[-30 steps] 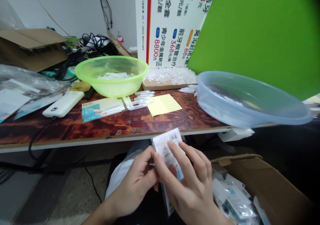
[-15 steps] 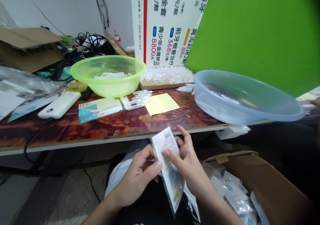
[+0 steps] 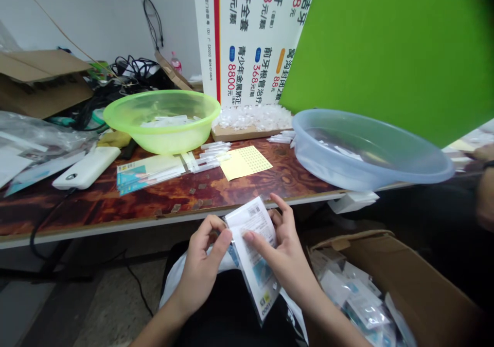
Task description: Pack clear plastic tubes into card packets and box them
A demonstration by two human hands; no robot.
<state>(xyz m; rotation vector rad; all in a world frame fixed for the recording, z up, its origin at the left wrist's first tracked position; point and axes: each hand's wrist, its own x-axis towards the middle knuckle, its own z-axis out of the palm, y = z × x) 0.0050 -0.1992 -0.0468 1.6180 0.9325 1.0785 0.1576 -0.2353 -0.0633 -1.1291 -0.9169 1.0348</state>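
Observation:
Above my lap is a flat white packet (image 3: 255,277) in a clear plastic sleeve, tilted, with a barcode and small print at its top and a blue patch lower down. My right hand (image 3: 283,252) grips it from the right, thumb on the printed face, fingers behind, index finger reaching past the top corner. The thumb and index finger of my left hand (image 3: 203,262) pinch the packet's upper left edge. On the table ahead lie similar blue-and-cream packets (image 3: 133,175), several white tubes (image 3: 210,157) and a yellow sticker sheet (image 3: 247,163).
A green basin (image 3: 162,136) and a blue basin (image 3: 370,175) with white pieces inside stand on the table (image 3: 193,193). Between them, clear small parts (image 3: 254,116) fill a cardboard tray. A carton (image 3: 420,285) of packets sits low right. A white power bank (image 3: 87,168) lies left. Another person's arm (image 3: 485,193) shows far right.
My left hand has shifted up and left along the packet's edge, its thumb now off the lower side. The packet's printed face shows more fully. Another person's arm has appeared at right.

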